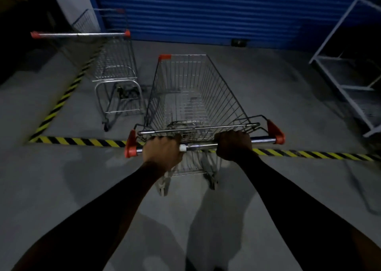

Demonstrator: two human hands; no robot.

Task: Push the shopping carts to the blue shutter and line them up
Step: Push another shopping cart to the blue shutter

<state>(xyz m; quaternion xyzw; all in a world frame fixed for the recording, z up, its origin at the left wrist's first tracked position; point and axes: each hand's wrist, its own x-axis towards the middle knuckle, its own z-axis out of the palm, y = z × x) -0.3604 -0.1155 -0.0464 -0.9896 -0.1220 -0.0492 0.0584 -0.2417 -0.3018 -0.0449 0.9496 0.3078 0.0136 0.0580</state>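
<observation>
Parked cart (pixel 115 68) stands left, near the blue shutter (pixel 206 11). Left hand (pixel 161 152) and right hand (pixel 234 145) grip the pushed cart's handle (pixel 198 146). Risk: drifting left clips the parked cart; drifting right strikes the metal rack (pixel 348 68).

The roller shutter (pixel 206 11) at twelve o'clock was blue with horizontal ribbing. Both wire shopping carts (pixel 191 97) were silver with orange-red handle caps (pixel 276 130). Yellow-and-black diagonal striped tape (pixel 82 142) crossed the grey concrete floor (pixel 61 184). At three o'clock stood a pale grey-white metal rack (pixel 346 64).
</observation>
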